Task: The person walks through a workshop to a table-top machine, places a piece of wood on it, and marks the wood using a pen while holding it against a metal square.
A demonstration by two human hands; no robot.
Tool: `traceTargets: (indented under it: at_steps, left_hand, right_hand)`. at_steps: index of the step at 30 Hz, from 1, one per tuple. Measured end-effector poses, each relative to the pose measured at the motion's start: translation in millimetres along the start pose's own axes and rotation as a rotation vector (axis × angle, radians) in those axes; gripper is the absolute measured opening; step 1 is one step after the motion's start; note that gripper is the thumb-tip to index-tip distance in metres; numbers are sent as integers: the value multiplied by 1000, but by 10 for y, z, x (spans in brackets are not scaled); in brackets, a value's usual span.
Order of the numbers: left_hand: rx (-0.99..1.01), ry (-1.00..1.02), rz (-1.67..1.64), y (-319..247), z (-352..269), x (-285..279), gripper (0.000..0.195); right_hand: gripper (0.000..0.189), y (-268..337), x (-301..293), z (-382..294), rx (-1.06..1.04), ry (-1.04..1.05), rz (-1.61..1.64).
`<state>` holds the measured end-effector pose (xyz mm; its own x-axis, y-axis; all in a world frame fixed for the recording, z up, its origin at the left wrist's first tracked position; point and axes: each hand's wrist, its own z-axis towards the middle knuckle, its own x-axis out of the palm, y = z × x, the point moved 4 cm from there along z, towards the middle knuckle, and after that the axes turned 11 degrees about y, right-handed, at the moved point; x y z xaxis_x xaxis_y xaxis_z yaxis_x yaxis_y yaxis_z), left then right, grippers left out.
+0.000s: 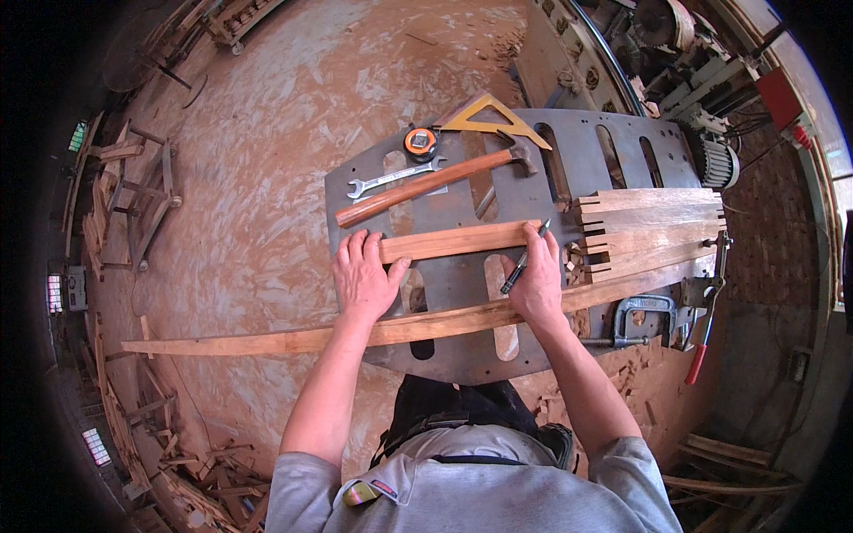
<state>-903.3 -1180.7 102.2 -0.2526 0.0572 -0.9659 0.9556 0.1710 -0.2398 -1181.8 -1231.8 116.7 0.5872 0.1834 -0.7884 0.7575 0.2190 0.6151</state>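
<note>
A short wooden board (460, 241) lies across the slotted metal table (440, 286). My left hand (365, 273) grips its left end, thumb on the near edge. At the right end, my right hand (538, 276) holds the board and also has a dark pen (514, 273) between its fingers. Beneath both forearms runs a long wooden strip (440, 324), extending past the table's left edge. Beyond the board lie a claw hammer (426, 188), an open-ended wrench (396, 178), a tape measure (420, 142) and a yellow speed square (493, 118).
Several notched wooden boards (650, 230) lie side by side on the right. Nearer me are a C-clamp (643, 320) and a red-handled clamp (700, 346). An electric motor (720, 162) is at the far right. Wood scraps (233, 486) are heaped at lower left.
</note>
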Motion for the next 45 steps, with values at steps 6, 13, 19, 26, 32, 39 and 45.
traceTargets:
  at_steps: [6,13,19,26,32,39,45]
  left_hand:
    - [-11,18,9,-10,1,-7,64]
    - [-40,75,45,-12,4,-4,70]
    - [-38,66,39,-40,12,-35,64]
    - [-51,113,35,-58,21,-59,65]
    - [-53,113,39,-69,18,-73,66]
    - [-54,85,44,-81,22,-70,66]
    - [-52,55,62,-80,16,-53,66]
  right_hand:
    - [65,0,-10,1,-23,-12,-4]
    - [61,-86,3,-10,-114,-103,63]
    - [37,-70,-119,-51,-205,-125,284]
    - [14,28,-9,184,-79,-79,401]
    - [14,86,6,231,-203,-94,396]
    - [17,136,1,221,-232,-82,326]
    - [18,120,26,206,-271,-56,329]
